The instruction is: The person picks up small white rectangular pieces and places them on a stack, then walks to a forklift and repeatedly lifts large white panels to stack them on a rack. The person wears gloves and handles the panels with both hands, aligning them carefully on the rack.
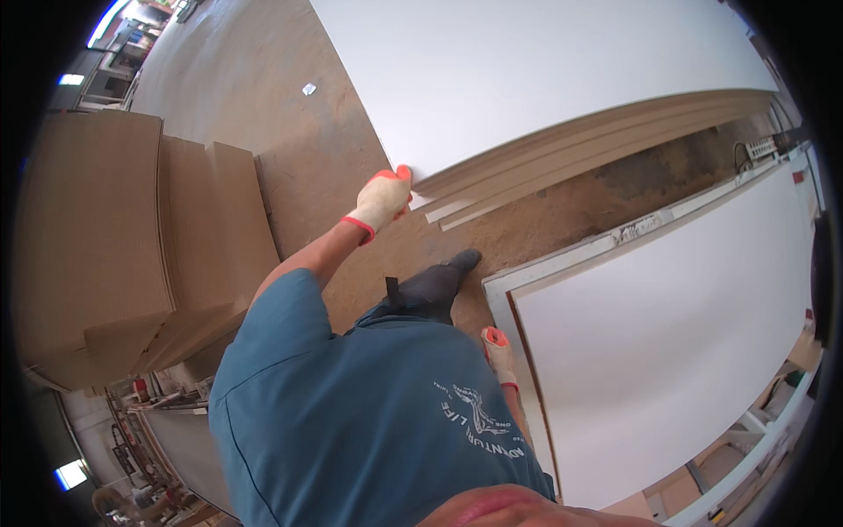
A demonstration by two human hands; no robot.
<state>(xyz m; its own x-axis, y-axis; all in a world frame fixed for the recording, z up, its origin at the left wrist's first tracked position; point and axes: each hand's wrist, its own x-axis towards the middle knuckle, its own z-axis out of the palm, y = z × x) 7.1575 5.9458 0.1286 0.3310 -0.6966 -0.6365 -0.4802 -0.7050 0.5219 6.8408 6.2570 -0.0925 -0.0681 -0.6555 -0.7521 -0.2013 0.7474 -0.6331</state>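
Observation:
A large white board (544,61) lies on top of a stack of panels at the far side. My left hand (383,202), in a cream glove with orange-red fingers, grips that board's near left corner, thumb on the upper face. Below it the brown edges of several stacked panels (580,145) show. My right hand (498,350), gloved the same way, is down by my body next to the pale frame of a low table (500,294). Its fingers are curled in, and I see nothing in them. Another white board (667,325) lies flat on that table, to my right.
Tall stacks of brown boards (97,237) stand on my left. A small white scrap (308,89) lies on the brown floor (255,79). My shoe (465,260) is between the panel stack and the table. A grey-white rail (746,474) runs along the lower right.

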